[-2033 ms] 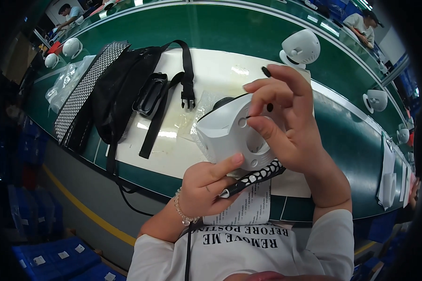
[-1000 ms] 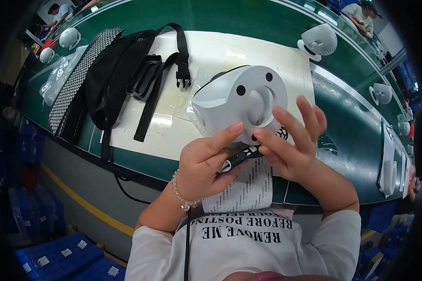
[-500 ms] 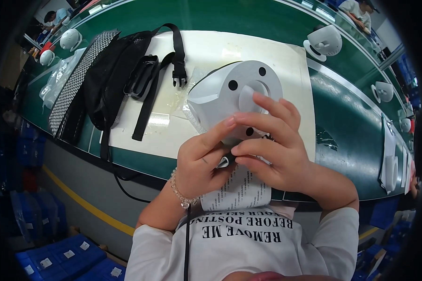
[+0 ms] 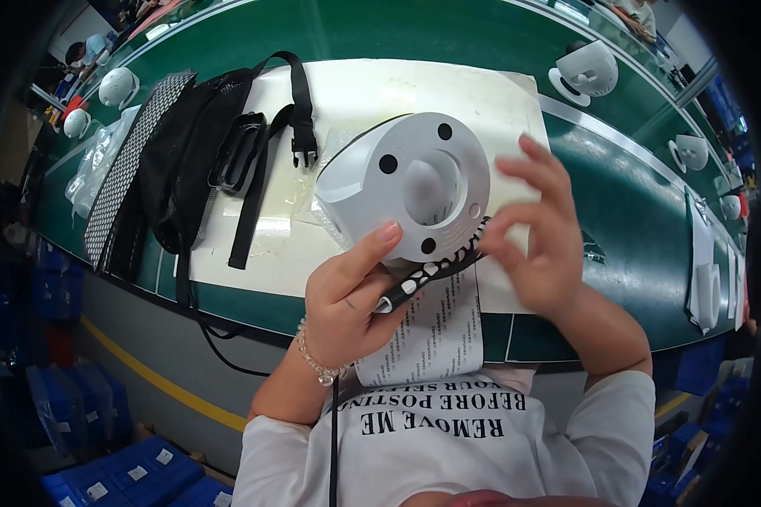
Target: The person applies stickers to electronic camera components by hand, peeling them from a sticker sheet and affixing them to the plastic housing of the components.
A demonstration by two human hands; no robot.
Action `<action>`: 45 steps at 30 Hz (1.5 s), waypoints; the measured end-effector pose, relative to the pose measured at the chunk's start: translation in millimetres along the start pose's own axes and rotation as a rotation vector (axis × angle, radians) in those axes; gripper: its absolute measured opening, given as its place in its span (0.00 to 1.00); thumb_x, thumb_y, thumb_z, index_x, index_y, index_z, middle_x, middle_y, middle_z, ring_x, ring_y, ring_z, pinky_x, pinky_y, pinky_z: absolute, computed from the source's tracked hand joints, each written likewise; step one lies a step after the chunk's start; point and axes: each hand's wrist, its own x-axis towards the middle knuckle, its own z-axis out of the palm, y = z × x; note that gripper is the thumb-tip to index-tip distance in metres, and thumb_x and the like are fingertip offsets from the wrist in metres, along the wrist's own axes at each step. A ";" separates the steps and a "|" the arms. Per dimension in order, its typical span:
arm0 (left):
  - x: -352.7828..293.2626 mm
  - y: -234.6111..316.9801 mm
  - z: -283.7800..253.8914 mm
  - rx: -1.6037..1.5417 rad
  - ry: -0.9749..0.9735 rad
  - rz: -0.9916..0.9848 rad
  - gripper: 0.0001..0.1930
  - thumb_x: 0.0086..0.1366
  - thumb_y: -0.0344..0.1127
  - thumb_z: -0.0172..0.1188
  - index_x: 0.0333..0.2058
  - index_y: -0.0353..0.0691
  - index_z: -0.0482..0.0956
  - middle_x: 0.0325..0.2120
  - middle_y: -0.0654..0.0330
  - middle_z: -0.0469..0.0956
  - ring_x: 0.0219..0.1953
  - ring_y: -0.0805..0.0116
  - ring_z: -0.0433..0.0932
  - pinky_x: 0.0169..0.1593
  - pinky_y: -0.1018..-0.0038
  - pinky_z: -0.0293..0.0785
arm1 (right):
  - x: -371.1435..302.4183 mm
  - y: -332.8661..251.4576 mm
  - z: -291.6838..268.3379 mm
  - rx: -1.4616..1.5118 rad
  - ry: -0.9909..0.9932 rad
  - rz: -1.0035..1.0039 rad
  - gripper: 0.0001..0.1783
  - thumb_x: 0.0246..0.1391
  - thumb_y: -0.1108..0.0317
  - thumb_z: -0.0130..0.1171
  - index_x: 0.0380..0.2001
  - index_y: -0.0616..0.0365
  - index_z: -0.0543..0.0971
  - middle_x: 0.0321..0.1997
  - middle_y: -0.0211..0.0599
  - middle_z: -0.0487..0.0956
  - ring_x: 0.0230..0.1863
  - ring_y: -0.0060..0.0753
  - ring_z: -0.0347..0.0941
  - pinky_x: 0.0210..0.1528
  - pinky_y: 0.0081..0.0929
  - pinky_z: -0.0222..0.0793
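Note:
A white rounded appliance (image 4: 359, 182) lies with its round base up in front of me. Three black round pads show on the base, along with a bare round recess on the right rim. My left hand (image 4: 347, 296) grips a black perforated strip of pads (image 4: 435, 275), its thumb resting against the base. Printed backing paper (image 4: 440, 338) hangs from the strip over the table edge. To the right of the base, my right hand (image 4: 537, 228) has thumb and forefinger pinched near the strip's far end, other fingers raised; what is in the pinch is blurred.
Black straps with a buckle (image 4: 304, 144) and a black mesh bag (image 4: 177, 160) lie left on a cream sheet (image 4: 507, 101). Other white appliances (image 4: 588, 72) stand along the green table (image 4: 617, 220). Blue bins (image 4: 144, 473) sit at lower left. Other people work at the far side.
My right hand has moved right, away from the base and my left hand, uncovering the recess and the strip. My left hand and the appliance have shifted slightly left in view.

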 end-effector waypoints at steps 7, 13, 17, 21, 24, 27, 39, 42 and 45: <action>2.8 0.6 2.9 -0.001 0.014 -0.013 0.10 0.35 0.21 0.66 0.19 0.31 0.74 0.49 0.50 0.69 0.26 0.63 0.76 0.28 0.75 0.72 | -3.1 13.9 6.1 0.378 0.017 0.384 0.05 0.49 0.67 0.57 0.30 0.55 0.76 0.58 0.40 0.63 0.64 0.47 0.48 0.61 0.40 0.45; 2.0 0.8 3.7 0.029 0.009 -0.029 0.10 0.36 0.21 0.66 0.19 0.31 0.72 0.49 0.50 0.69 0.26 0.63 0.76 0.28 0.75 0.72 | -11.0 17.8 5.1 -0.096 0.009 0.078 0.05 0.45 0.68 0.59 0.29 0.49 0.77 0.54 0.39 0.68 0.59 0.47 0.56 0.57 0.37 0.48; 2.6 3.0 4.1 0.047 0.014 -0.028 0.10 0.37 0.21 0.66 0.18 0.31 0.72 0.49 0.50 0.68 0.27 0.62 0.77 0.29 0.75 0.73 | -16.0 29.4 6.5 -0.248 -0.012 -0.122 0.07 0.42 0.67 0.62 0.28 0.47 0.77 0.55 0.37 0.67 0.59 0.45 0.57 0.56 0.37 0.48; 2.1 0.9 -0.1 0.056 -0.055 0.023 0.10 0.42 0.20 0.65 0.24 0.24 0.74 0.54 0.44 0.62 0.29 0.66 0.77 0.34 0.76 0.73 | -8.7 19.7 6.0 0.122 0.035 0.138 0.05 0.46 0.69 0.59 0.29 0.51 0.76 0.59 0.37 0.61 0.62 0.46 0.50 0.60 0.38 0.47; 2.1 1.8 -0.9 0.052 -0.057 0.016 0.10 0.41 0.20 0.65 0.24 0.24 0.74 0.54 0.44 0.62 0.30 0.66 0.77 0.35 0.76 0.73 | -3.5 10.2 4.7 0.309 0.051 0.333 0.05 0.48 0.69 0.57 0.30 0.54 0.76 0.60 0.39 0.61 0.63 0.48 0.49 0.60 0.38 0.46; 1.9 2.0 -0.8 0.058 -0.060 0.018 0.10 0.41 0.20 0.65 0.24 0.24 0.74 0.54 0.45 0.62 0.30 0.65 0.77 0.35 0.76 0.73 | -3.3 6.7 5.6 0.388 0.009 0.446 0.05 0.49 0.68 0.56 0.30 0.56 0.75 0.60 0.41 0.61 0.63 0.48 0.48 0.61 0.38 0.44; 4.0 1.5 0.5 0.105 -0.059 0.028 0.11 0.42 0.22 0.66 0.24 0.25 0.73 0.53 0.43 0.62 0.32 0.63 0.78 0.36 0.76 0.73 | -8.8 10.2 -6.0 -0.588 -0.055 -0.177 0.08 0.48 0.64 0.55 0.30 0.55 0.79 0.53 0.43 0.69 0.58 0.42 0.59 0.54 0.35 0.50; 7.2 2.3 6.0 0.078 0.033 0.008 0.09 0.39 0.21 0.66 0.20 0.29 0.73 0.50 0.48 0.68 0.28 0.60 0.78 0.29 0.75 0.73 | -1.3 11.7 -2.0 -0.440 0.022 -0.066 0.10 0.51 0.64 0.53 0.34 0.57 0.77 0.47 0.39 0.73 0.54 0.36 0.62 0.54 0.31 0.52; 1.4 0.5 3.0 0.027 0.002 -0.013 0.10 0.39 0.22 0.66 0.21 0.29 0.74 0.49 0.48 0.68 0.27 0.61 0.77 0.29 0.75 0.73 | 7.6 10.7 5.6 0.898 0.244 0.968 0.12 0.53 0.65 0.53 0.38 0.60 0.74 0.41 0.34 0.74 0.47 0.27 0.66 0.52 0.24 0.56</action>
